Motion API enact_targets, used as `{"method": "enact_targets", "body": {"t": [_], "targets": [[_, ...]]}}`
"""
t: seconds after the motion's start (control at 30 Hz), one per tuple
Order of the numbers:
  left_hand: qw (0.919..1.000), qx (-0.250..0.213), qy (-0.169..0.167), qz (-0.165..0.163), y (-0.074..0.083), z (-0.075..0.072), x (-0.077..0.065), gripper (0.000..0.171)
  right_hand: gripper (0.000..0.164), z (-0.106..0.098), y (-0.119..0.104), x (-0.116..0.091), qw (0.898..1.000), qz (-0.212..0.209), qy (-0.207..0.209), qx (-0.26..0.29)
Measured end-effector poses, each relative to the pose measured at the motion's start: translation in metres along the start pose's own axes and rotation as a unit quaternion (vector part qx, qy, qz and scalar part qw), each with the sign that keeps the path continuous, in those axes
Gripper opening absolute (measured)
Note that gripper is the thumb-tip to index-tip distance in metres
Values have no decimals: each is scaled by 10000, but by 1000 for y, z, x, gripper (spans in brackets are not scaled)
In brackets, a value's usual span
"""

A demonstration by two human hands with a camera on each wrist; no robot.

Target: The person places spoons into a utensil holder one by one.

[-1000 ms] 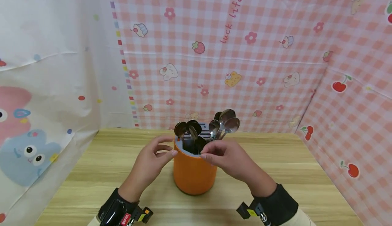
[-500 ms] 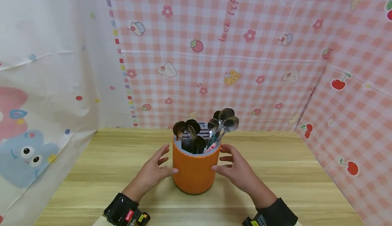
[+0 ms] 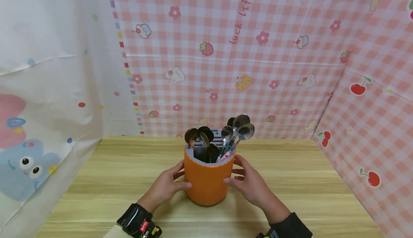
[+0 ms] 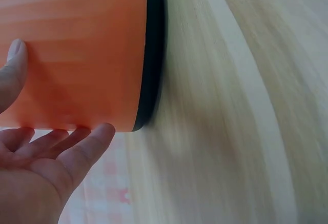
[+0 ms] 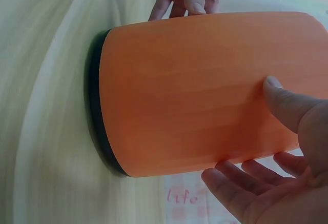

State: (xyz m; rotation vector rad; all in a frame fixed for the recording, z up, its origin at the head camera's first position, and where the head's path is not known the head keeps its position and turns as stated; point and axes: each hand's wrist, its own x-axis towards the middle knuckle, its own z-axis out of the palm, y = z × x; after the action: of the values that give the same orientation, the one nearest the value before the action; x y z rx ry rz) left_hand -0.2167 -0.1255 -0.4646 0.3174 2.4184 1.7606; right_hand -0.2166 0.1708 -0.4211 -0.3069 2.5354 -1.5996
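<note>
An orange cylindrical utensil holder [image 3: 208, 182] with a grey slotted top [image 3: 217, 137] stands upright on the table. Dark spoons [image 3: 204, 136] poke out of its left side. Shiny spoons [image 3: 241, 123], one with a pink patterned handle [image 3: 226, 156], lean out to the right. My left hand [image 3: 167, 185] holds the holder's left side, thumb on the front and fingers along the side. On the opposite side my right hand [image 3: 251, 183] holds it the same way, its thumb [image 5: 279, 93] lying on the orange wall in the right wrist view. The holder's dark base [image 4: 154, 55] shows in the left wrist view.
The light wooden table [image 3: 135, 159] runs back to a pink checked cloth [image 3: 193, 87] behind the holder. More checked cloth [image 3: 380, 123] hangs at the right, and a white printed cloth [image 3: 64, 98] hangs at the left.
My right hand has come down from the holder's front rim to its right side. My left hand has lowered along the left side. The holder now sits between both hands.
</note>
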Motion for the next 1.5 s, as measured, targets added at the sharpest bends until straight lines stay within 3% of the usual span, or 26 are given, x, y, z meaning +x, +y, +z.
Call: {"method": "enact_targets", "body": {"t": [0.27, 0.57, 0.83, 1.13, 1.4, 1.5], "targets": [[9990, 227, -267, 290, 6, 28, 27, 87, 89, -33, 11, -2, 9995, 84, 96, -305], [9976, 441, -301, 444, 24, 92, 63, 80, 79, -84, 29, -14, 9927, 473, 389, -1040], [9954, 710, -180, 623, 37, 137, 77, 71, 77, -96, 47, -25, 9834, 1221, 199, -1326], [9922, 1065, -318, 567, 42, 152, 87, 70, 84, -100, 55, -26, 9735, 1502, 213, -1711], [9904, 1223, -379, 529, 46, 156, 83, 69, 87, -102, 57, -29, 9719, 1610, 159, -1708], [9893, 1310, -371, 526, 46, 155, 84, 70, 80, -102, 57, -29, 9647, 1575, 215, -2101]]}}
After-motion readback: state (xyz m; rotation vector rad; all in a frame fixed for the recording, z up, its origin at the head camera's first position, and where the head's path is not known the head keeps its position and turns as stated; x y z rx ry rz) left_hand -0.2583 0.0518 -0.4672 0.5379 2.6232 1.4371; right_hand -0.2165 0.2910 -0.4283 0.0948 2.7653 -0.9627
